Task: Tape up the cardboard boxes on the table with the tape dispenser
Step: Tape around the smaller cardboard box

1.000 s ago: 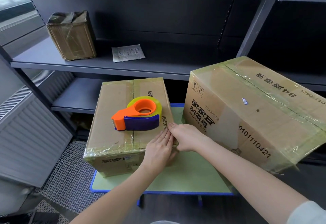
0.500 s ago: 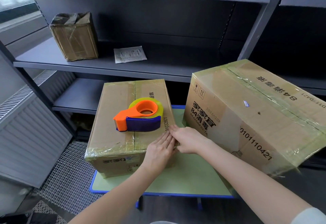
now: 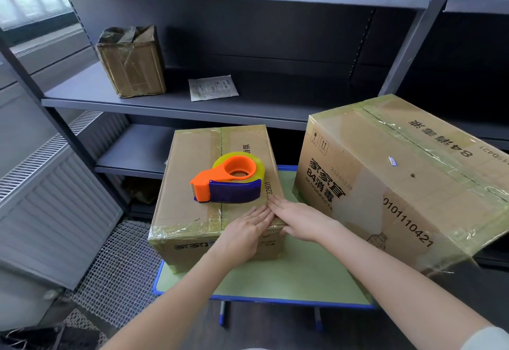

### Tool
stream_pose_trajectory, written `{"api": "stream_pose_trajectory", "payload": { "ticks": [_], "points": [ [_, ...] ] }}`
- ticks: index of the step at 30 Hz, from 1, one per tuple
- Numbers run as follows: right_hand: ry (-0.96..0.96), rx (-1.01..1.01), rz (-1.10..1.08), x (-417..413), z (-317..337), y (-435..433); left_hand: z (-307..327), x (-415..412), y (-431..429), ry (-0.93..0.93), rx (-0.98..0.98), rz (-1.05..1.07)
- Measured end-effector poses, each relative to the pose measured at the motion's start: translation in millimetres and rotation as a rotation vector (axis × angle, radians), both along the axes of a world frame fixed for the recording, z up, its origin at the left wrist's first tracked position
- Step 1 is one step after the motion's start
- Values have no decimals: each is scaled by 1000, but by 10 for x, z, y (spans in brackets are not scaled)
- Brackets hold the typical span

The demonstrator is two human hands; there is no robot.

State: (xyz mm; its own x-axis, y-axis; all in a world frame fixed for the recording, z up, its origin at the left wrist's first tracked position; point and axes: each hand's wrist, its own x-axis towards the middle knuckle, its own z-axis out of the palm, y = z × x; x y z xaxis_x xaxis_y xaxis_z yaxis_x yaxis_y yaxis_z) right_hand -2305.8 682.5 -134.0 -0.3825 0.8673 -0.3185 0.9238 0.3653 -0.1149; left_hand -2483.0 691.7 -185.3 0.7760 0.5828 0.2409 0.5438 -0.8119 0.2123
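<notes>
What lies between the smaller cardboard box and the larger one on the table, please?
In the head view, a bare strip of green table, crossed at its near end by the right hand resting on the smaller box.

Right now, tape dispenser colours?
Orange body, purple side guard, on the tape dispenser; head view.

Left hand [image 3: 246,229], right hand [image 3: 298,221]: flat, touching.

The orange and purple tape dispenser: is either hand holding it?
No, the dispenser lies on the smaller brown cardboard box; the left hand and right hand press flat nearby.
</notes>
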Motion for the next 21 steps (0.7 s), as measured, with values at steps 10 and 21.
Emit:
{"api": "stream_pose_trajectory", "payload": {
  "ticks": [10,21],
  "points": [
    [-43,287,61,-597,-70,-34,-61,-1110,95,-134,-69,741],
    [115,335,-72,-1688,-137,-13,40,-1250,85,-328,-581,1012]
  ]
}}
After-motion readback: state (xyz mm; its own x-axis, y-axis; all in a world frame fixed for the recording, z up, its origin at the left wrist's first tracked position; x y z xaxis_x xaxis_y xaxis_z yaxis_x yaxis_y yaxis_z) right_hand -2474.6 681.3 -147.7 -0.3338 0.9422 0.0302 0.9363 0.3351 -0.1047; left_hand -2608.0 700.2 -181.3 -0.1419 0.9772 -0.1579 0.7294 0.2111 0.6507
